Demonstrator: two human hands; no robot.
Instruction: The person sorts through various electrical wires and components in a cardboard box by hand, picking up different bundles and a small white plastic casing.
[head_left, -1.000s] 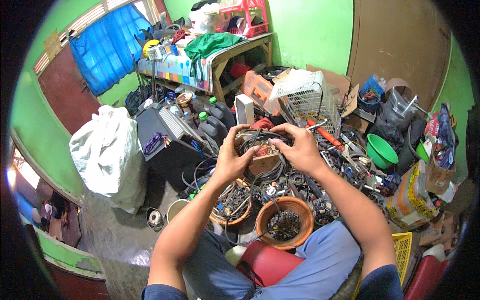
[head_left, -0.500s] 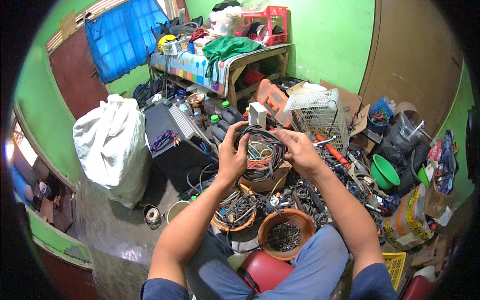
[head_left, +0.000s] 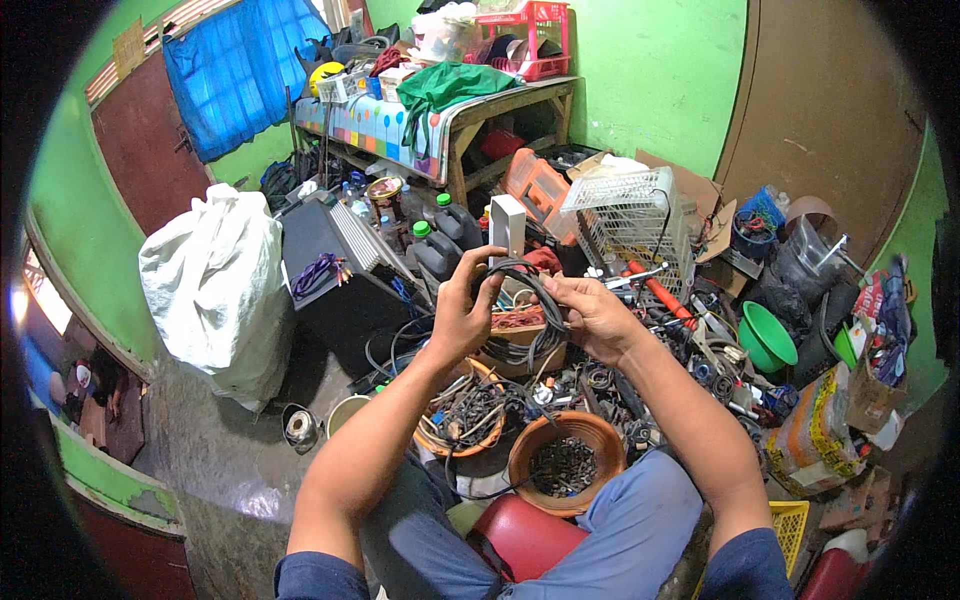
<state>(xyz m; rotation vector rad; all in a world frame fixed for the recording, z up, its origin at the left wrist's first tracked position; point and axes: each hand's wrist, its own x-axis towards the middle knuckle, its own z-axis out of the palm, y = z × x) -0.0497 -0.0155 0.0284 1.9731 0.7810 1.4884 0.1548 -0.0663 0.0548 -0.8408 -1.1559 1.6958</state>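
Observation:
My left hand [head_left: 463, 308] grips the left side of a coil of dark cable [head_left: 518, 354], its fingers curled over the top. My right hand [head_left: 598, 318] pinches the coil's right side between thumb and fingers. Through and behind the loop show a cardboard box [head_left: 553, 361] and some reddish wires [head_left: 515, 318]. A strand of cable hangs below the coil. Under my arms stand an orange basin of tangled cables [head_left: 461, 408] and a clay-coloured pot [head_left: 521, 458] holding small metal hardware.
Around me lie a white sack [head_left: 210, 290], a black boxy case [head_left: 335, 320], jerrycans [head_left: 433, 255], a wire cage [head_left: 625, 205], a green bowl [head_left: 767, 335] and assorted metal parts. A cluttered wooden table [head_left: 460, 135] stands behind. Someone else [head_left: 105, 390] is partly visible at far left.
The coil has turned more upright, showing more of its loop. My right hand's fingers have curled closer around its side, and the view has shifted slightly.

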